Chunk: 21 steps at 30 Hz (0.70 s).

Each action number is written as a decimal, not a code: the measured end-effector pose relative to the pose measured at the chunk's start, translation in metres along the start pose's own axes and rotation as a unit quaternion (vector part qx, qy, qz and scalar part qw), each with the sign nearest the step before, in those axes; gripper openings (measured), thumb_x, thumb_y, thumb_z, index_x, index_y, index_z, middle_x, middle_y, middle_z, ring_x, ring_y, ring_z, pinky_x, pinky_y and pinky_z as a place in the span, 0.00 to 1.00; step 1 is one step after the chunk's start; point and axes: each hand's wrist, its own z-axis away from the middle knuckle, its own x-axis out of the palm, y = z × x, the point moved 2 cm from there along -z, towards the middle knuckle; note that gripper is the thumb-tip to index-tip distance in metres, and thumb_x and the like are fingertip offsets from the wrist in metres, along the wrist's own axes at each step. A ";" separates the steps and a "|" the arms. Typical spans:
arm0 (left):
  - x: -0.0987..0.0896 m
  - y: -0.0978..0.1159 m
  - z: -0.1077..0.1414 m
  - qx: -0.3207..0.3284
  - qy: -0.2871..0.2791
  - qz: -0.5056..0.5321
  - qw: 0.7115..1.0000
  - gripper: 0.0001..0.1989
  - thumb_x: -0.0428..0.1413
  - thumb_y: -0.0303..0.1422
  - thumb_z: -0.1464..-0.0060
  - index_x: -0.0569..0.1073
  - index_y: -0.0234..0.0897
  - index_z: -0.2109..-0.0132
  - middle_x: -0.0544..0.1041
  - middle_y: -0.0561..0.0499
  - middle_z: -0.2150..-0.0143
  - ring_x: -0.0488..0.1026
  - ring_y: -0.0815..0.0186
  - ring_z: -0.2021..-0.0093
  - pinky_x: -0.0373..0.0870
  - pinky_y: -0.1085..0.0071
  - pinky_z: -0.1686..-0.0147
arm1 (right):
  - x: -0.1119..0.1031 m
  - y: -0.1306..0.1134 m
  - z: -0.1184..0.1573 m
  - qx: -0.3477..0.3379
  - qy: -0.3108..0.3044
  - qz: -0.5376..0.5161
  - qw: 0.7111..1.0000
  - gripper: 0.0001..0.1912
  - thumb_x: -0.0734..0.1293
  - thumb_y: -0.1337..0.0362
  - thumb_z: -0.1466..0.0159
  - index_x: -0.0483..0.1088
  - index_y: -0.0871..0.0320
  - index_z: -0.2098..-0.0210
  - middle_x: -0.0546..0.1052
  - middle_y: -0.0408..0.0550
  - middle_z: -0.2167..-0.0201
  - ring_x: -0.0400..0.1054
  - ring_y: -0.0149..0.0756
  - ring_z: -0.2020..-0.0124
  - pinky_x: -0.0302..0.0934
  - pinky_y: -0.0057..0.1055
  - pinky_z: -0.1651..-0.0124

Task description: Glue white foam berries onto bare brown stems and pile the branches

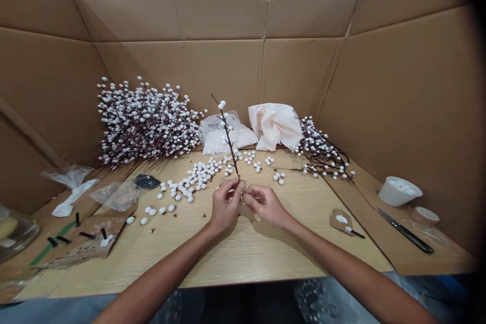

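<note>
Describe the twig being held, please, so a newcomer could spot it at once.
On the wooden table, before the heap of white-budded branches, one thin dark twig rises. The left hand and right hand pinch its base, and unlike the heap it bears only a few white buds.

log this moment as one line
left hand: grips white-beaded branch | right hand: pinches its stem | loose white beads on wooden table

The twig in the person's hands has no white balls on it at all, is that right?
Not quite. The head view shows that the twig does have white balls on it, near its top. The rest is right: it is in the person's hands, between the left hand and the right hand.
</note>
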 end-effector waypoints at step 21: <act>0.006 -0.005 -0.006 -0.022 -0.045 0.009 0.999 0.14 0.54 0.40 0.46 0.71 0.35 0.58 0.73 0.51 0.67 0.72 0.68 0.69 0.70 0.72 0.66 | -0.054 -0.061 0.084 -0.092 0.152 0.358 0.917 0.09 0.57 0.62 0.35 0.67 0.55 0.62 0.73 0.49 0.66 0.66 0.38 0.64 0.56 0.32 0.59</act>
